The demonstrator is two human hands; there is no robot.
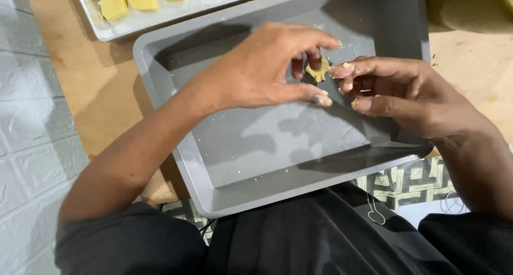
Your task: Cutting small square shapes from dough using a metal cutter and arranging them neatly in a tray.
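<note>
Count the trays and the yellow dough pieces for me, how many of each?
Grey trays: 2, the near tray and the far tray
Yellow dough pieces on the far tray: 5 showing, some cut off by the edge
Yellow dough piece between both hands: 1
Total: 8

Head camera looks steeply down, close over the grey tray [176,67].

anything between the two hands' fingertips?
Yes: a small yellow dough piece, pinched between left hand and right hand over the grey tray, head view.
</note>
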